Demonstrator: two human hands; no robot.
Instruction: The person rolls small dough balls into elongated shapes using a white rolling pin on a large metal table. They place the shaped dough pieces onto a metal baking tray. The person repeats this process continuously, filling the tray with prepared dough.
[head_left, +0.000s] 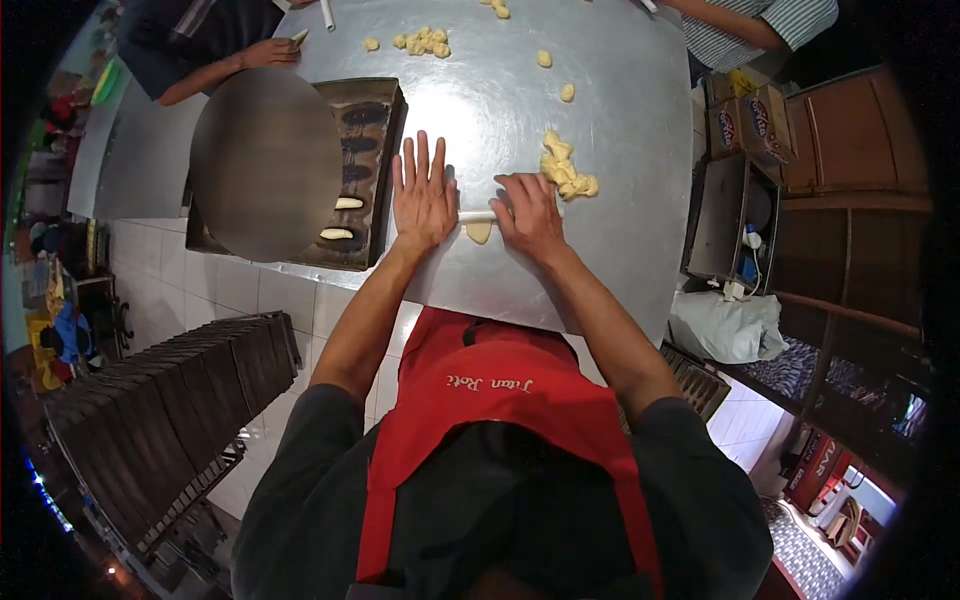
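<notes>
A thin white rolling pin (477, 216) lies crosswise on the metal table, over a small flattened piece of dough (478, 232). My left hand (424, 202) is palm down at the pin's left end, its fingers stretched forward and apart. At the pin's other end my right hand (531, 211) rests over it with bent fingers; whether they grip it is hidden. Just beyond my right hand sits a pile of dough pieces (568, 169). Left of my left hand stands a dark baking tray (388, 135) with long hollows, two holding shaped dough strips (337, 234). A blurred patch hides much of the tray.
More dough balls (424, 42) lie at the far side of the steel table (630, 247). A co-worker's hand (271, 54) is at the far left, another co-worker's arm (724, 22) at the far right. Stacked dark trays (172, 420) stand at lower left, cartons (765, 124) at right.
</notes>
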